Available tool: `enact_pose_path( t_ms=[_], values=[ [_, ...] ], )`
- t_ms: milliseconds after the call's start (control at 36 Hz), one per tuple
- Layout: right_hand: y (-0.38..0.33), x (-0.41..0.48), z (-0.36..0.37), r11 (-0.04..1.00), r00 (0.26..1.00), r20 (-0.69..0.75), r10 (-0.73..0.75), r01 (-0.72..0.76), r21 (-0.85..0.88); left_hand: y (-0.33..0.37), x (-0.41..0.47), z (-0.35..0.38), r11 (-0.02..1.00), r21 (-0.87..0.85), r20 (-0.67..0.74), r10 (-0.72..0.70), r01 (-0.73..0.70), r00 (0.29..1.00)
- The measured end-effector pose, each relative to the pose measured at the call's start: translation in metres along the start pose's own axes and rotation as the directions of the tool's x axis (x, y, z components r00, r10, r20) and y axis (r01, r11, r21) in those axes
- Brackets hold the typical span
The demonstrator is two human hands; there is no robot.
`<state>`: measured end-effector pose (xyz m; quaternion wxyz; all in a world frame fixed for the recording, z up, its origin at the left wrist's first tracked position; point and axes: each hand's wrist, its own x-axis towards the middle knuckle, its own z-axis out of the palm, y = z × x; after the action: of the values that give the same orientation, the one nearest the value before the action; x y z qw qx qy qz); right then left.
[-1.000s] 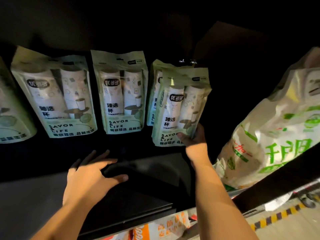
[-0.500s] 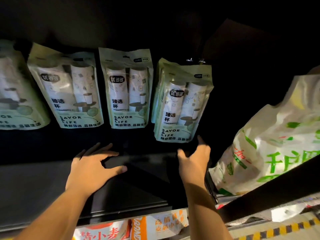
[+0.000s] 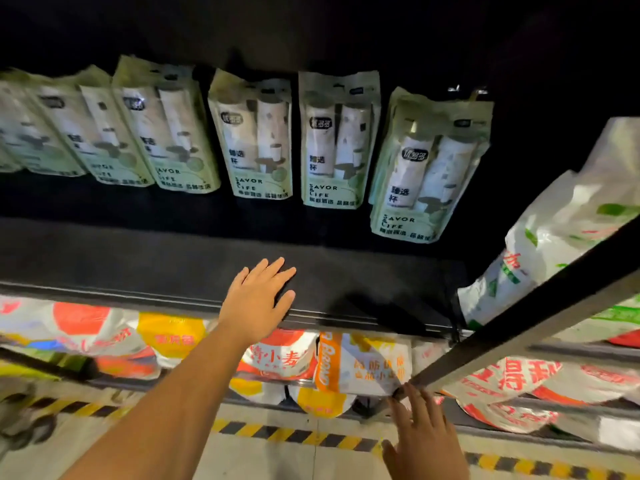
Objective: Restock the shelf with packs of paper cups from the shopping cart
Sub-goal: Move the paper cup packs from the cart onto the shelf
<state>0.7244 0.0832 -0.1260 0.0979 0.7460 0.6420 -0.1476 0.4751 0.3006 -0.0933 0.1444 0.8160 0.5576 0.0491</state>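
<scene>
Dark shelf point(image 3: 138, 258), dim light. Cup packs point(image 3: 337, 143) hang in a row along back edge. Far-right pack point(image 3: 429, 174) hangs crooked, fwd of neighbour; may drop if bumped. L hand point(image 3: 258, 299) flat on front edge, fingers straight. R hand point(image 3: 420, 434) low, fingers straight, empty.

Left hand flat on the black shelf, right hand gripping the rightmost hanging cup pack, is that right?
Not quite. In the head view the right hand grips nothing: it is low down, fingers straight, well below the rightmost hanging cup pack, which hangs free. The left hand does lie flat on the black shelf.
</scene>
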Motion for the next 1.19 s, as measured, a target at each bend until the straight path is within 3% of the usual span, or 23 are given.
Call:
enact_pose_path(
  t_ms=[56,194,306,389,611,806,944,1194],
  values=[
    [-0.008,-0.007,-0.004,0.997,0.986,0.151,0.075,-0.073,-0.023,-0.006,-0.025,0.0,0.998,0.063,-0.001,0.003,-0.003,1.0],
    [-0.023,0.0,-0.008,0.999,0.97,0.241,-0.01,0.02,-0.038,-0.041,-0.094,-0.002,0.984,0.174,-0.015,-0.034,0.036,0.999],
    [-0.058,0.016,-0.02,0.99,0.961,0.26,-0.091,0.117,-0.084,-0.075,-0.151,-0.01,0.981,0.004,0.028,-0.193,0.193,0.981],
    [-0.102,0.024,-0.03,0.966,0.959,0.195,-0.205,0.23,-0.117,-0.105,-0.196,-0.021,0.937,0.001,0.102,-0.348,0.35,0.932],
    [-0.267,0.02,-0.04,0.867,0.881,0.119,-0.458,0.472,-0.16,-0.2,-0.33,-0.055,0.767,-0.035,0.071,-0.637,0.64,0.767],
    [-0.422,-0.017,-0.038,0.755,0.765,0.103,-0.636,0.644,-0.124,-0.277,-0.45,-0.086,0.606,0.003,0.023,-0.795,0.796,0.606],
    [-0.52,-0.038,-0.031,0.643,0.655,0.187,-0.732,0.755,-0.126,-0.323,-0.522,-0.089,0.504,-0.027,0.115,-0.856,0.863,0.503],
    [-0.633,-0.067,-0.014,0.469,0.517,0.261,-0.815,0.854,-0.227,-0.369,-0.599,-0.093,0.334,-0.115,0.108,-0.932,0.936,0.346]
  ],
)
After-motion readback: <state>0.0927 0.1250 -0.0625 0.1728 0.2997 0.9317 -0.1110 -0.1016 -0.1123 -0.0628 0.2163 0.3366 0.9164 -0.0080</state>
